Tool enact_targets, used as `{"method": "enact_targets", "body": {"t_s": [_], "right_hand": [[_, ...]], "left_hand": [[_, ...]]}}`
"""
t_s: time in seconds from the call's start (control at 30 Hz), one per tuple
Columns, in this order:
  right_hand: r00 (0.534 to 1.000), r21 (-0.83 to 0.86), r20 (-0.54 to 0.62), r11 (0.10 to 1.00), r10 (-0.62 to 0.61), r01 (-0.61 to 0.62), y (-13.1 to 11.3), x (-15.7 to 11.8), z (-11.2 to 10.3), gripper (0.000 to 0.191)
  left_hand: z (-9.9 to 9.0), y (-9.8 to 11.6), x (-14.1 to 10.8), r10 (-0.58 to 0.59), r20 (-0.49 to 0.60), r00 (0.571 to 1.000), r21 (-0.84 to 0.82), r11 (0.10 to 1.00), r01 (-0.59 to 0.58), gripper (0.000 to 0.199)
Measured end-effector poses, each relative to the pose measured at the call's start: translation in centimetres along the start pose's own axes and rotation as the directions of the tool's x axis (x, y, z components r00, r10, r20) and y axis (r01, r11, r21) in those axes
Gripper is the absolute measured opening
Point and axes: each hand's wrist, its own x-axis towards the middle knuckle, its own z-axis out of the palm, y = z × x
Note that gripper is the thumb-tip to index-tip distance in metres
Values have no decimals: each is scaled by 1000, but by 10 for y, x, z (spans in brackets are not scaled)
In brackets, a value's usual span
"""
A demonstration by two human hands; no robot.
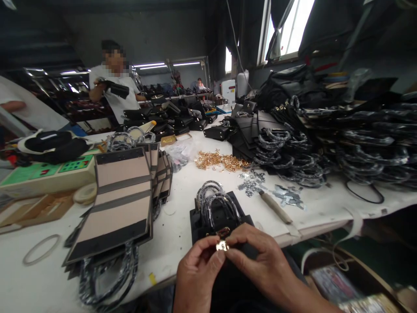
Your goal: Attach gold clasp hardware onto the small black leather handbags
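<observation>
Between the fingertips of both hands is a small shiny gold metal clasp (222, 246). My left hand (201, 265) pinches it from the left, and my right hand (257, 252) pinches it from the right. Just beyond and beneath the fingers, a black bag piece (198, 219) lies at the table's front edge, with plastic-wrapped handles (215, 204) standing on it. Part of this piece is hidden by my hands. Farther back are a heap of gold fittings (211, 160) and scattered silver metal plates (252, 182).
Stacked bag panels (122, 195) stand at left, near a green-topped machine (48, 171). A tool with a tan handle (275, 207) lies at right, below piled wrapped handles (299, 161). Behind the table, a person (115, 87) holds a black bag.
</observation>
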Motion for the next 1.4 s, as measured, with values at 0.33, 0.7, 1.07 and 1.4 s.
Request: {"method": "enact_targets", "body": {"t_s": [0.33,0.7,1.07,1.4], "right_hand": [[991,-15,120,998,64,-63,13,7,-8,4],[990,-110,129,993,53,-39,24,5,-9,4],[959,21,284,1000,-13,7,30,4,-13,10],[954,122,281,982,104,-143,20,9,-15,9]], "left_hand": [[-14,-2,9,-46,52,998,148,988,38,43],[-16,-14,10,15,83,996,297,954,-39,33],[-19,-13,8,-77,116,990,262,964,44,36],[-14,-10,-2,34,41,999,244,969,-43,31]]}}
